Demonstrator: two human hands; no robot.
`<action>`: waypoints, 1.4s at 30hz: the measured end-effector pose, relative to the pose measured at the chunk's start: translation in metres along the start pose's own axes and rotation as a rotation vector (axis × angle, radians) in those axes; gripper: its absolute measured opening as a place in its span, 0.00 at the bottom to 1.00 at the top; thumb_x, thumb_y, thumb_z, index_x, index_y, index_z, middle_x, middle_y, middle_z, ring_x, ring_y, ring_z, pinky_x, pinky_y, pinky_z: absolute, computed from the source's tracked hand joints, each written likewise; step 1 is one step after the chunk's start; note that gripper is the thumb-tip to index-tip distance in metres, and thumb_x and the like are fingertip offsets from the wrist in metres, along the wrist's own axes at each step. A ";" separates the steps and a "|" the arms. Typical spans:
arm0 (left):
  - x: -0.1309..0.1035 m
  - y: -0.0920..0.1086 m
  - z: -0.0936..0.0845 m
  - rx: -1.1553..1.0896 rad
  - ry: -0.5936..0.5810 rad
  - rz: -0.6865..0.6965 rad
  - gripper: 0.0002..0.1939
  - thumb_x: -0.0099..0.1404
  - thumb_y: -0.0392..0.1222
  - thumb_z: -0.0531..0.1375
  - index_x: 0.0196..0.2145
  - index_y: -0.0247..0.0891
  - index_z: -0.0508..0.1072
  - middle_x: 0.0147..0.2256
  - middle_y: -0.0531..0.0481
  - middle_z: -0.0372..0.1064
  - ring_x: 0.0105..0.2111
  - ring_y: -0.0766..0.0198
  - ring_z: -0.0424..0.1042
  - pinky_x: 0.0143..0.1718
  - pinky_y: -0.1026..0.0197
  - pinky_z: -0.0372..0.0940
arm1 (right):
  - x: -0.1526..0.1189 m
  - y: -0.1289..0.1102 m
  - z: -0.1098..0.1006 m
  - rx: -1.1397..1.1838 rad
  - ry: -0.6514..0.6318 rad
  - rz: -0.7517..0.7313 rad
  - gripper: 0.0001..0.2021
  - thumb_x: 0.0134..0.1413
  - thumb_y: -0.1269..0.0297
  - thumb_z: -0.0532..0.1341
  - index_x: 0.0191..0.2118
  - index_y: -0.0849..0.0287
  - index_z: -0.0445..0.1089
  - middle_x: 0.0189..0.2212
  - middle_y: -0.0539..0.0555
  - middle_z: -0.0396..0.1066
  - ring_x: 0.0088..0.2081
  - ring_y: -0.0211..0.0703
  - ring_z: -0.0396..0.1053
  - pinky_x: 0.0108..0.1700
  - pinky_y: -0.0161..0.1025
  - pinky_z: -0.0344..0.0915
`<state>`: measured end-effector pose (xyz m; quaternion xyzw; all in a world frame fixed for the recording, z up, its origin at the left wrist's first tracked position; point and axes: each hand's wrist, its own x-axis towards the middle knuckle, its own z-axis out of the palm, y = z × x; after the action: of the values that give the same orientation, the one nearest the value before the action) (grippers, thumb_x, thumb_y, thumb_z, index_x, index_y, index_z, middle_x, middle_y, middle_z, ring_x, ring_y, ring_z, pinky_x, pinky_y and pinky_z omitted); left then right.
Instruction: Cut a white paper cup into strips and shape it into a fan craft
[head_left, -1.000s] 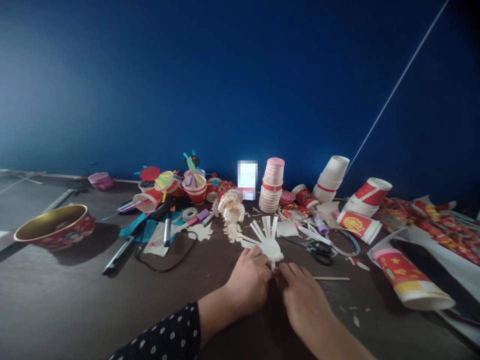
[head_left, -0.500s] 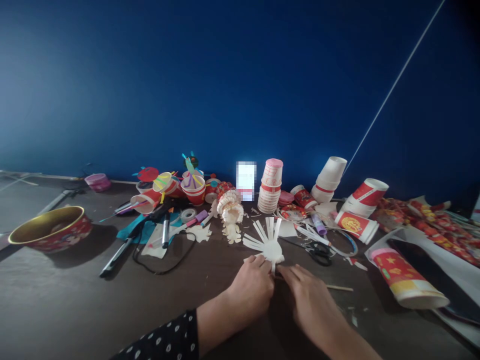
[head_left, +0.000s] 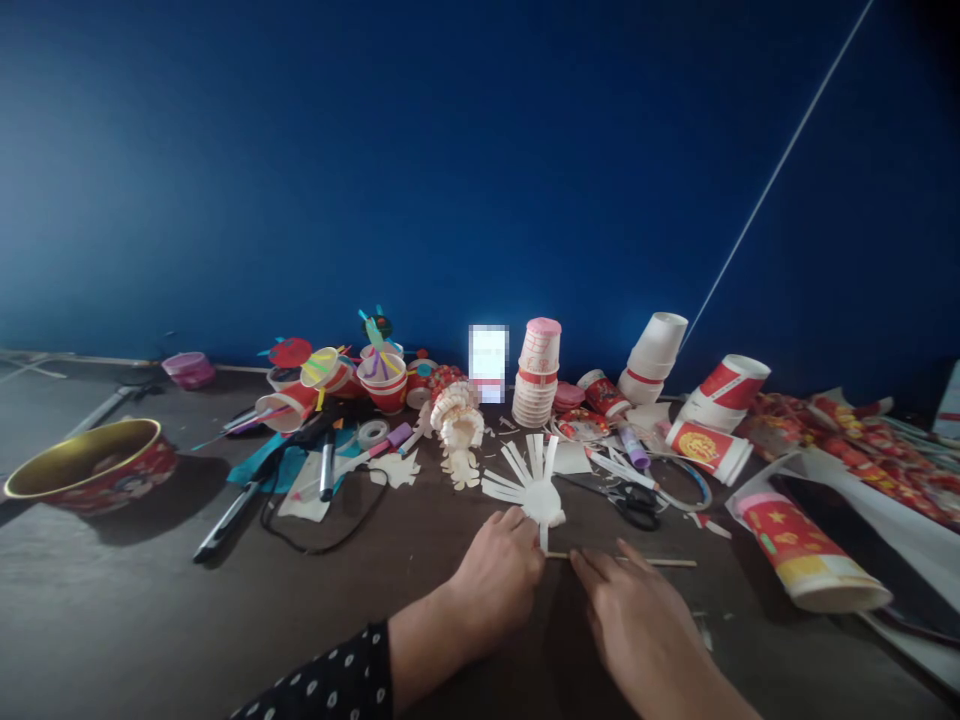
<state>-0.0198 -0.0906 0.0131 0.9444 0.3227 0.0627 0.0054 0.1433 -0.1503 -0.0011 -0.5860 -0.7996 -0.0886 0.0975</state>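
A white paper cup cut into strips [head_left: 541, 496] lies fanned out on the dark table in front of my hands. My left hand [head_left: 501, 565] is closed at its near left edge, fingers bent down by one strip; what they pinch is hidden. A thin wooden stick [head_left: 675, 562] runs sideways below the strips, its left end near my left fingertips. Over the stick rests my right hand [head_left: 626, 600], flat with its fingers spread and the fingertips on or just beside the stick.
Black scissors [head_left: 636, 504] and a purple glue stick [head_left: 634, 447] lie to the right. A red cup [head_left: 814, 555] is on its side at the near right. Stacked cups [head_left: 537, 378] stand behind; a gold-rimmed bowl [head_left: 97, 480] sits far left.
My right hand has moved slightly right, away from the cut cup, and more of the stick shows between my hands. The whole view has shifted a little.
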 end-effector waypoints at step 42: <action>0.000 -0.031 -0.006 -0.091 0.098 0.143 0.08 0.62 0.36 0.51 0.35 0.36 0.70 0.38 0.45 0.69 0.42 0.58 0.66 0.43 0.53 0.54 | 0.013 -0.018 -0.008 -0.208 -0.167 0.007 0.18 0.47 0.84 0.52 0.42 0.69 0.72 0.39 0.66 0.71 0.39 0.52 0.71 0.46 0.49 0.61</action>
<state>-0.0399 -0.0662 0.0178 0.9596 0.2510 0.1237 0.0281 0.1226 -0.1460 0.0100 -0.6010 -0.7893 -0.1219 -0.0303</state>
